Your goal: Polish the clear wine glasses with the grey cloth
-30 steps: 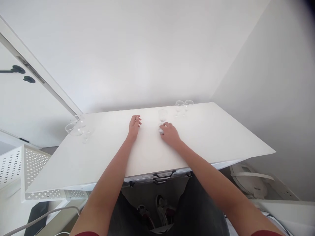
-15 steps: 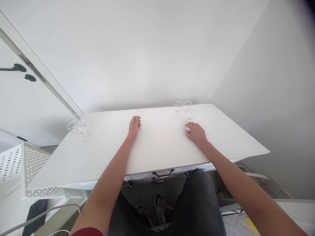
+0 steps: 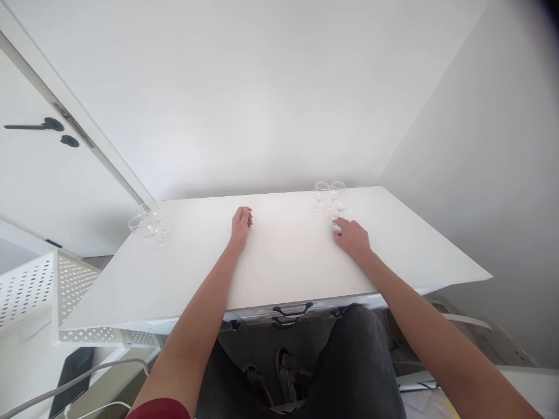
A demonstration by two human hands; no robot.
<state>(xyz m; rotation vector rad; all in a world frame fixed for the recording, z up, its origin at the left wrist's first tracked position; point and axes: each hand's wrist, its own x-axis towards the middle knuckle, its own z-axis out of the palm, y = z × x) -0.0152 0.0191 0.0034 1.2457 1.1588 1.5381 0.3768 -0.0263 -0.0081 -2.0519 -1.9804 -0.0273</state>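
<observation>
Spreading wide, the white bench (image 3: 288, 262) is overhung by the left hand (image 3: 241, 222), half-open and loosely curled. By the right hand (image 3: 350, 234), a clear glass (image 3: 341, 203) is clasped at its near end, just in front of two stemmed glasses (image 3: 321, 192).

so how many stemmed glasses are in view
5 visible. On the left: a nearer glass and a farther glass, overlapping. At back right: a left glass and a right glass. The fifth glass is in the right hand. Overlaps could hide more.
</observation>
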